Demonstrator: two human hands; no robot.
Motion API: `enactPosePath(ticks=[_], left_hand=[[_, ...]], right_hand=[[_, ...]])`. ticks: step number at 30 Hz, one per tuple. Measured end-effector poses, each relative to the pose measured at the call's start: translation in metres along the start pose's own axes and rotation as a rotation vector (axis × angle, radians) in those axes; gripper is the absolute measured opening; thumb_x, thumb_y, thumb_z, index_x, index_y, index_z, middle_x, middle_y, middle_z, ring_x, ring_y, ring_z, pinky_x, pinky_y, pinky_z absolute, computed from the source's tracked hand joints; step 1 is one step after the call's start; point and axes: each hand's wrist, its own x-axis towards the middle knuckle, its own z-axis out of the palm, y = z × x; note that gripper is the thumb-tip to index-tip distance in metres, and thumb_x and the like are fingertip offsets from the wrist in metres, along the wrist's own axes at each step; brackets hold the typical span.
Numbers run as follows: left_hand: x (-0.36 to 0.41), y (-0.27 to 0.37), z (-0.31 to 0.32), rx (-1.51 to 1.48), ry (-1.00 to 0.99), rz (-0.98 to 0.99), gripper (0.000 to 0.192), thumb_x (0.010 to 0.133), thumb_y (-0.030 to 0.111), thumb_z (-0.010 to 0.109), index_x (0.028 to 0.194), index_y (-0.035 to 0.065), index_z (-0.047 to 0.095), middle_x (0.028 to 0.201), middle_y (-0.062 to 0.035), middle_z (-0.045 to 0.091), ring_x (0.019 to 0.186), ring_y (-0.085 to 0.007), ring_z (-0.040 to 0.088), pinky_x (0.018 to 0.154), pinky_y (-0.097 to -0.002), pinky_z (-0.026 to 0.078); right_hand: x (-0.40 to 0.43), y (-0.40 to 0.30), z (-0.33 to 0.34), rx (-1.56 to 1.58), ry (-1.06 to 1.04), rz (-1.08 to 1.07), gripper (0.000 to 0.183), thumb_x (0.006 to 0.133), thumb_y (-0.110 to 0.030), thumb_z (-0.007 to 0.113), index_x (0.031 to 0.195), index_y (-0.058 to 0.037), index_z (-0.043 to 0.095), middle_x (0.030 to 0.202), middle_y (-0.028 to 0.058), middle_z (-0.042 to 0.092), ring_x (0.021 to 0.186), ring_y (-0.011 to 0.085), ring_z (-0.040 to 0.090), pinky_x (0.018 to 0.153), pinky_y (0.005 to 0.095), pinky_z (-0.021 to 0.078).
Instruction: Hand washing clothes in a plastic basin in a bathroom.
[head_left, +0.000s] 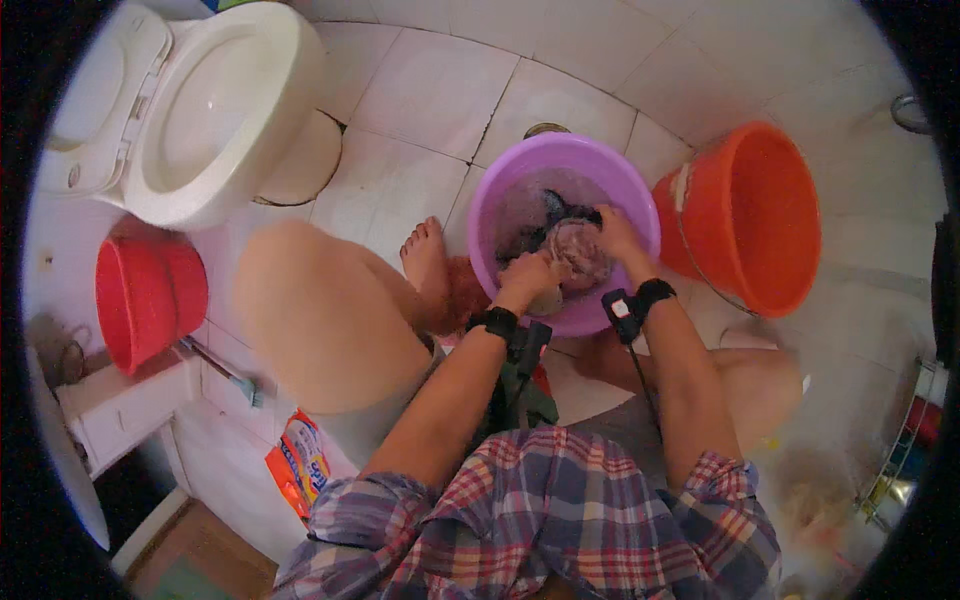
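A purple plastic basin (486, 217) of cloudy, sudsy water stands on the tiled floor between my legs. A bunched wet cloth (576, 253), pinkish where it bulges up, lies in it beside dark fabric (559, 208). My left hand (529, 277) is curled like a fist on the near left side of the cloth, with its fingertips hidden. On the right, my right hand (619, 234) reaches over the rim, its fingers closed on the edge of the bundle where the dark fabric shows. Black straps with small devices circle both wrists.
An orange bucket (694, 217) with a wire handle leans close to the basin's right side. A toilet (300, 142) stands at upper left, with a red bucket (154, 300) below it. Nearby are a brush (244, 386) and an orange detergent bag (300, 461). Right, a wire rack (892, 450).
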Motion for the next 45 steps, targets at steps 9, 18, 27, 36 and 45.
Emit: enactPosePath(ticks=[9, 18, 27, 36, 45], left_hand=[[0.025, -0.011, -0.002, -0.081, 0.025, -0.099, 0.043, 0.079, 0.043, 0.051, 0.1, 0.0062, 0.061, 0.105, -0.0168, 0.059, 0.098, -0.0346, 0.055, 0.085, -0.0414, 0.043], [0.09, -0.051, 0.009, -0.986, 0.475, 0.171, 0.045, 0.084, 0.043, 0.047, 0.108, 0.0058, 0.057, 0.103, -0.0146, 0.059, 0.094, -0.0293, 0.057, 0.082, -0.0389, 0.046], [-0.07, 0.111, -0.075, -1.66, -0.457, 0.426, 0.079, 0.08, 0.069, 0.028, 0.13, 0.0074, 0.035, 0.132, -0.0101, 0.039, 0.121, -0.0276, 0.038, 0.1, -0.0449, 0.029], [-0.048, 0.119, -0.093, -1.519, -0.43, 0.373, 0.03, 0.085, 0.04, 0.042, 0.077, 0.0122, 0.052, 0.073, -0.0061, 0.055, 0.07, -0.0203, 0.055, 0.065, -0.0357, 0.048], [-0.047, 0.128, -0.099, -1.554, -0.167, 0.277, 0.04, 0.088, 0.034, 0.034, 0.105, 0.0039, 0.054, 0.106, -0.0124, 0.057, 0.099, -0.0283, 0.054, 0.09, -0.0436, 0.041]], right_hand=[[-0.004, -0.014, 0.011, 0.429, -0.204, 0.045, 0.042, 0.07, -0.018, 0.066, 0.108, -0.0045, 0.056, 0.095, 0.0165, 0.061, 0.089, 0.0275, 0.059, 0.077, 0.0357, 0.0461], [-0.07, -0.098, -0.152, 0.852, -0.391, -0.306, 0.032, 0.065, -0.009, 0.06, 0.096, -0.0017, 0.057, 0.086, 0.0026, 0.058, 0.083, 0.0119, 0.054, 0.075, 0.0252, 0.0431], [-0.125, -0.106, -0.194, 1.526, -0.001, -0.239, 0.03, 0.069, -0.009, 0.056, 0.098, -0.0024, 0.05, 0.093, 0.0058, 0.056, 0.085, 0.016, 0.053, 0.075, 0.0282, 0.0441], [-0.144, -0.159, -0.146, 0.58, 0.998, -0.458, 0.041, 0.066, -0.023, 0.068, 0.098, -0.0048, 0.05, 0.09, 0.0139, 0.053, 0.087, 0.0304, 0.052, 0.076, 0.0377, 0.0419], [-0.077, -0.105, -0.105, 1.835, 0.401, 0.211, 0.034, 0.08, -0.031, 0.061, 0.102, -0.0064, 0.053, 0.103, 0.0082, 0.054, 0.099, 0.0241, 0.051, 0.082, 0.0366, 0.0425]])
